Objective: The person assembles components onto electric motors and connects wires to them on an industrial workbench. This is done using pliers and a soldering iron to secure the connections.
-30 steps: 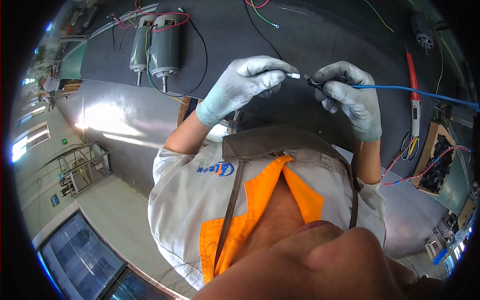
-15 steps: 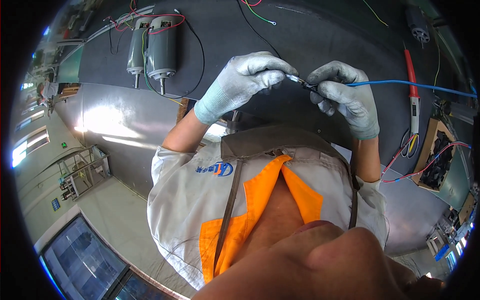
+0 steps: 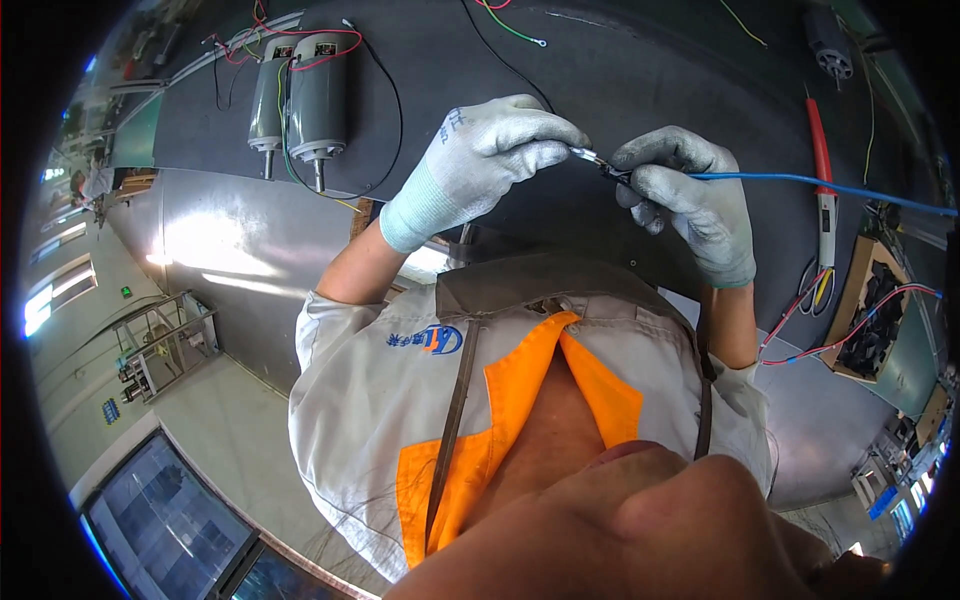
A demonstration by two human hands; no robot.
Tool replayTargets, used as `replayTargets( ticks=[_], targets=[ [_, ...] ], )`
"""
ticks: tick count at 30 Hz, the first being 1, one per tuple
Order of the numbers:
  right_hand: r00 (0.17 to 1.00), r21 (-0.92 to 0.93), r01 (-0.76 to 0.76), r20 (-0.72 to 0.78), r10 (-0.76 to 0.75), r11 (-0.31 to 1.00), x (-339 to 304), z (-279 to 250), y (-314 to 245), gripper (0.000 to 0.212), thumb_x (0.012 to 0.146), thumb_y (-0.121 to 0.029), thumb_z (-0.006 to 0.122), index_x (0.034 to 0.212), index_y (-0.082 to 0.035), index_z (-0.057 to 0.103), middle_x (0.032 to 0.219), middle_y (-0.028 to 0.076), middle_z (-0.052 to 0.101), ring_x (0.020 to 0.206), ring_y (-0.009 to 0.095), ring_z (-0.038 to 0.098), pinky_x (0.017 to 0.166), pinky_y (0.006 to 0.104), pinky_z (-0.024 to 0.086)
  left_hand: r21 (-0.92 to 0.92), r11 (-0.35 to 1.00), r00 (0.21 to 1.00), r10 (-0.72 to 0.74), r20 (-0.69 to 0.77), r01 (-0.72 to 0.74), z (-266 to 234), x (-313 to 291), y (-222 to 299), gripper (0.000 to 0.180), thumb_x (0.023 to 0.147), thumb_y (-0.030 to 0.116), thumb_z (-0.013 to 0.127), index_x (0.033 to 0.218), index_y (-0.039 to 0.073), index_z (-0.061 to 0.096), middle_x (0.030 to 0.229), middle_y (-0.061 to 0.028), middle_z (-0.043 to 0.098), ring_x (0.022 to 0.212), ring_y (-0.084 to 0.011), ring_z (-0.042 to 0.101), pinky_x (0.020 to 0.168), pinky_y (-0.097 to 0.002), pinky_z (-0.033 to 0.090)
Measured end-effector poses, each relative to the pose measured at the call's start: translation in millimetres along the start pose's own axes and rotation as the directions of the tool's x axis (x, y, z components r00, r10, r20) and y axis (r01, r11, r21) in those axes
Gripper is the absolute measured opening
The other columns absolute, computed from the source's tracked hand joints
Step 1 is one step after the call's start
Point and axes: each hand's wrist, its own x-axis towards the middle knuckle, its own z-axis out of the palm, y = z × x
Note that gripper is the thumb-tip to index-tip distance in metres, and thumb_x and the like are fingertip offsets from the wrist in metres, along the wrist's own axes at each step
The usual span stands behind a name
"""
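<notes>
Over on the left, two grey cylindrical metal motors lie side by side on the dark grey surface, shafts pointing toward the person, a looping red wire across their tops. Moving right, here's the left hand in a whitish knit glove, thumb and forefinger pinched together on a small silvery metal piece, held up in front of the chest. That piece points right, its end meeting a small black clip. And there's the right hand, in a matching smudged glove, fingers closed around the clip, with a thin blue cable running out rightward from the grip. Farther along, a slim red-and-white pen-shaped tool lies near the cable; at the far right, a tan open box holds a heap of black pieces.
</notes>
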Motion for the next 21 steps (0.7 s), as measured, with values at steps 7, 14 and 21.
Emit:
replayTargets(
  ticks=[7, 14, 21],
  targets=[
    [1.0, 0.0, 0.004, -0.009, -0.004, 1.0, -0.2, 4.9, 1.4, 0.019, 0.09, -0.01, 0.067, 0.105, 0.0, 0.072, 0.081, 0.007, 0.072, 0.066, 0.007, 0.063, 0.056, 0.0195, 0.047, 0.097, 0.994, 0.998, 0.053, -0.014, -0.052, 3.1, 2.8, 2.2, 0.017, 0.09, 0.015, 0.072, 0.105, 0.007, 0.075, 0.09, -0.0077, 0.071, 0.082, -0.0232, 0.066, 0.072, -0.0348, 0.053],
    [0.998, 0.053, 0.017, -0.054, -0.014, 0.998, 1.1, -1.8, 28.6, 0.021, 0.09, -0.008, 0.067, 0.109, 0.0, 0.07, 0.087, 0.008, 0.073, 0.068, 0.008, 0.064, 0.058, 0.02, 0.049, 0.12, 0.989, 0.994, 0.095, -0.05, -0.089, 17.7, 9.5, 15.7, 0.016, 0.091, 0.014, 0.071, 0.105, 0.005, 0.073, 0.089, -0.0088, 0.069, 0.081, -0.023, 0.066, 0.072, -0.034, 0.052],
    [0.993, -0.006, 0.108, -0.04, -0.108, 0.994, -18.6, -29.4, 18.7, 0.045, 0.087, -0.012, 0.076, 0.129, -0.003, 0.066, 0.091, 0.006, 0.072, 0.08, 0.009, 0.065, 0.073, 0.0245, 0.052, -0.361, 0.919, 0.983, -0.183, -0.032, 0.159, 26.4, 11.9, 4.0, 0.019, 0.097, 0.017, 0.067, 0.106, 0.0, 0.072, 0.098, -0.007, 0.07, 0.08, -0.0113, 0.064, 0.07, -0.0266, 0.051]
  ],
)
